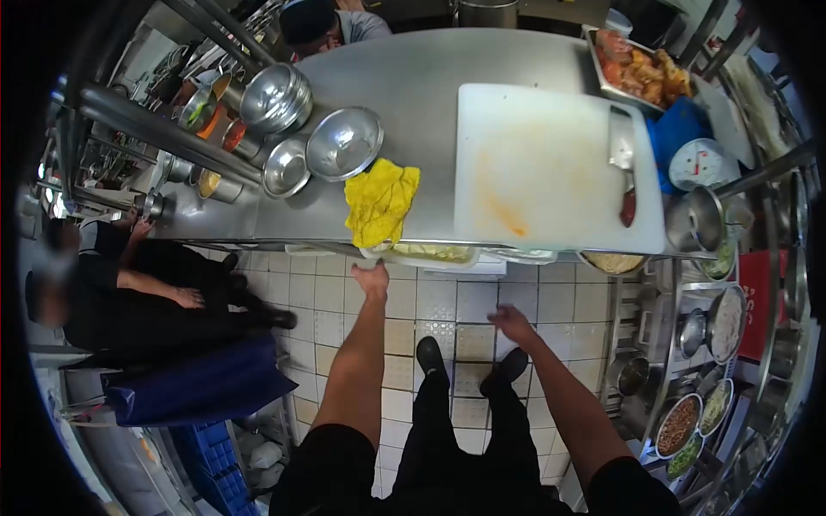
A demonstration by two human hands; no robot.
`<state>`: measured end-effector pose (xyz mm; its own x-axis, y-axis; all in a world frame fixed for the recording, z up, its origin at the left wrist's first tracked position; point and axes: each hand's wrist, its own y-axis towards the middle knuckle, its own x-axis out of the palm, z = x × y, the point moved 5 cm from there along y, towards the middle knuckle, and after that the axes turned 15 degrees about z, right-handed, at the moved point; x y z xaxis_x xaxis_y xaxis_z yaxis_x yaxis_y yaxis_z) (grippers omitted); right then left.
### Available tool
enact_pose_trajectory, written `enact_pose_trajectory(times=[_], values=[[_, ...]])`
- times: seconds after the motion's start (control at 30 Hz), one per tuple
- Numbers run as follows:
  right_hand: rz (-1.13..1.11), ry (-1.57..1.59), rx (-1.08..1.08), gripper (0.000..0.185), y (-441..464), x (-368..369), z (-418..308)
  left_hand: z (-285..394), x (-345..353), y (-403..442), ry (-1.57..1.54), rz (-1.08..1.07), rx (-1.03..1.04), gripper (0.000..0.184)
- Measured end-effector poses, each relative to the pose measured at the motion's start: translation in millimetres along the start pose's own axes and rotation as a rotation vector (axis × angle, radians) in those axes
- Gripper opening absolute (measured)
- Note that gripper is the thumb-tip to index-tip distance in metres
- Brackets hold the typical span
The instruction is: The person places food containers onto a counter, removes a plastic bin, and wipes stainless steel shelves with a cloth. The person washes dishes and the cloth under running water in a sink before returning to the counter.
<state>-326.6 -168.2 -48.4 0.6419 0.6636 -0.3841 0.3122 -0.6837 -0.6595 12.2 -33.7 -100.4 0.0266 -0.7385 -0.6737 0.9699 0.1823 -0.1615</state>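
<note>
Pale-food tub (422, 261) is tucked under the counter (422, 86) edge, approx 2 o'clock from L hand (372, 279), 10 from R hand (514, 324). Its 9 o'clock end's seemingly touched by L; pinch or not can't be told. R's held apart, finger state can't be told tbh.

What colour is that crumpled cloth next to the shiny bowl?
The cloth is bright yellow, seen best in the head view.
</note>
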Motion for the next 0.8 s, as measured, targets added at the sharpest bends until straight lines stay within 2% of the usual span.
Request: enact_pose_trajectory(times=[0.03, 0.1, 0.17, 0.2, 0.23, 0.27, 0.3, 0.33, 0.37, 0.4, 0.47, 0.53, 0.6, 0.67, 0.73, 0.8], values=[[0.031, 0.201, -0.016, 0.064, 30, 41, -6, 4, 0, 44, 0.036, 0.018, 0.144, 0.067], [-0.024, 0.623, 0.148, 0.066, 56, 113, -53, 13, 10, 129, 0.043, -0.268, 0.571, 0.052], [0.072, 0.732, 0.281, 0.058, 85, 130, -66, 34, 12, 127, 0.036, -0.214, 0.861, 0.033], [0.141, 0.677, 0.269, 0.049, 89, 130, -77, 38, 10, 126, 0.045, -0.234, 0.845, 0.033], [0.285, 0.678, 0.226, 0.042, 92, 135, -79, 43, 6, 127, 0.227, -0.216, 0.879, 0.028], [0.287, 0.667, 0.237, 0.042, 94, 145, -74, 40, 3, 131, 0.408, -0.192, 0.915, 0.023], [0.385, 0.619, 0.187, 0.037, 97, 146, -72, 26, 7, 140, 0.404, -0.2, 0.908, 0.023], [0.486, 0.568, 0.129, 0.031, 95, 139, -77, 9, 14, 154, 0.33, -0.208, 0.777, 0.023], [0.491, 0.587, 0.14, 0.022, 92, 133, -79, -4, 21, 170, 0.253, -0.214, 0.648, 0.022], [0.5, 0.58, 0.129, 0.022, 90, 127, -75, -2, 13, 175, 0.238, -0.217, 0.644, 0.022], [0.371, 0.324, 0.011, 0.013, 78, 129, -56, -16, -9, 165, 0.365, -0.601, 0.665, 0.023], [0.412, 0.304, -0.281, 0.009, 41, 137, -43, -47, -30, 162, -0.095, -0.601, 0.138, 0.017], [0.438, 0.665, -0.212, 0.012, 2, 150, -36, -54, -61, 136, -0.222, -0.656, -0.041, 0.01], [0.388, 0.695, 0.037, 0.013, -28, 155, -12, -109, -76, 136, -0.146, -0.586, 0.055, 0.005], [0.357, 0.729, 0.0, 0.015, -66, 147, -7, -110, -130, 91, -0.326, -0.627, -0.129, 0.007], [0.333, 0.7, -0.016, 0.018, -96, 137, 9, -138, -173, 54, -0.427, -0.569, -0.198, 0.007]])
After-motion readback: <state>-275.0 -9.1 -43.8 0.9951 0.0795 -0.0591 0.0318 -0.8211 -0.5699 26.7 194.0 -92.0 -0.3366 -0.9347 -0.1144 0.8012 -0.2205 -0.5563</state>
